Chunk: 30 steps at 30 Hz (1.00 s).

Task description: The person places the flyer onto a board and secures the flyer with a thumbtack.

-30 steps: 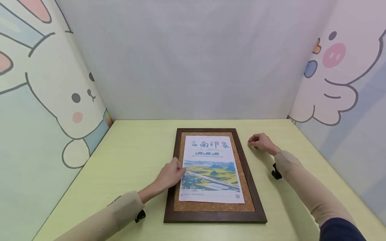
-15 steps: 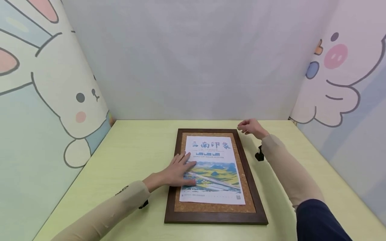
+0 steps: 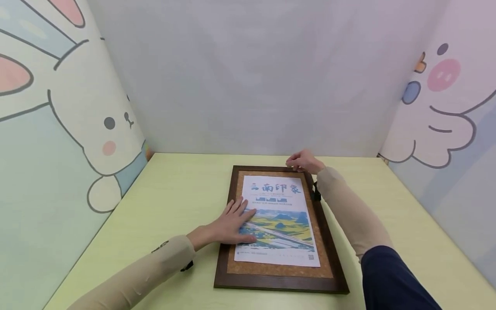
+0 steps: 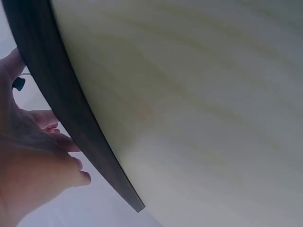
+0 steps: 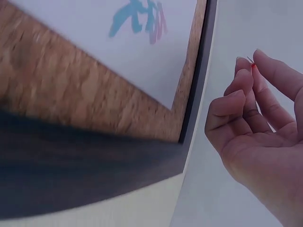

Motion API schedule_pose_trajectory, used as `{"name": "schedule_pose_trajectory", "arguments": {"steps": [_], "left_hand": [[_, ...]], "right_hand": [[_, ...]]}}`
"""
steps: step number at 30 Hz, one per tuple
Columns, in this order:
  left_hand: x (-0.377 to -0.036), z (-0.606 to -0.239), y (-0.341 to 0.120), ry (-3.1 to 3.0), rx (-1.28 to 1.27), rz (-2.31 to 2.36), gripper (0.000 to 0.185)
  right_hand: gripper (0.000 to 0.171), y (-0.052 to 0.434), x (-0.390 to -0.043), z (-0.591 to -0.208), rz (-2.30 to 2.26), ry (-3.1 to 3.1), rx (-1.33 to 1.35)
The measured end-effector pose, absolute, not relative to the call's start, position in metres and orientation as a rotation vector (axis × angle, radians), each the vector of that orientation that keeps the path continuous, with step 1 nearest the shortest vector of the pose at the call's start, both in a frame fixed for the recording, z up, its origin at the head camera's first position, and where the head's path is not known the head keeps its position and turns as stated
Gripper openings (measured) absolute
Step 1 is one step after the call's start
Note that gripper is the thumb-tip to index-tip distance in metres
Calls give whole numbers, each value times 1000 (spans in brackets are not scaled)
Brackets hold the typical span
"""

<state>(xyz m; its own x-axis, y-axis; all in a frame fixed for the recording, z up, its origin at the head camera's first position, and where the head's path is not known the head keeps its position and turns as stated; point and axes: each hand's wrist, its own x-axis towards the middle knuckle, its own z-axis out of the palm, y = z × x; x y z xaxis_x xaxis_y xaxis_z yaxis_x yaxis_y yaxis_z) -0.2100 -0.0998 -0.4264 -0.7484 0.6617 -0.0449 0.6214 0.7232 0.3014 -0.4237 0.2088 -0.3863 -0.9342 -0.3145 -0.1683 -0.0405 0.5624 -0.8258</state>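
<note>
Head view: the left hand (image 3: 231, 226) lies with fingers spread across the left edge of the poster (image 3: 277, 211), its grip wide and curled round no object; the forearm comes in from the lower left. The right hand (image 3: 305, 162) is at the top right corner of the brown frame (image 3: 281, 283), its forearm reaching up from the lower right. Its grip is narrow: the right wrist view shows thumb and fingertips pinching a small red pin (image 5: 253, 65) with a thin point.

The poster is on the cork board (image 3: 279, 270) inside the frame, with cork showing along its top, right and bottom edges. The frame rests on the pale desk (image 3: 174, 193), whose surface extends to left and right; a narrower strip separates the frame's far edge from the back wall (image 3: 255, 86).

Large blue characters (image 3: 276, 188) read 云南印象. Lines beneath are too small to read. A landscape picture fills the middle, and a QR code (image 3: 311, 257) sits at the lower right.
</note>
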Motion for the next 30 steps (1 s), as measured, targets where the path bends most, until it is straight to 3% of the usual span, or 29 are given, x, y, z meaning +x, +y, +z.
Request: {"name": "schedule_pose_trajectory", "arguments": {"steps": [30], "left_hand": [[-211,-429,-96,2772,980,381,86]], "right_hand": [[19,155,-425,-406,-1125,2460,-406]]}}
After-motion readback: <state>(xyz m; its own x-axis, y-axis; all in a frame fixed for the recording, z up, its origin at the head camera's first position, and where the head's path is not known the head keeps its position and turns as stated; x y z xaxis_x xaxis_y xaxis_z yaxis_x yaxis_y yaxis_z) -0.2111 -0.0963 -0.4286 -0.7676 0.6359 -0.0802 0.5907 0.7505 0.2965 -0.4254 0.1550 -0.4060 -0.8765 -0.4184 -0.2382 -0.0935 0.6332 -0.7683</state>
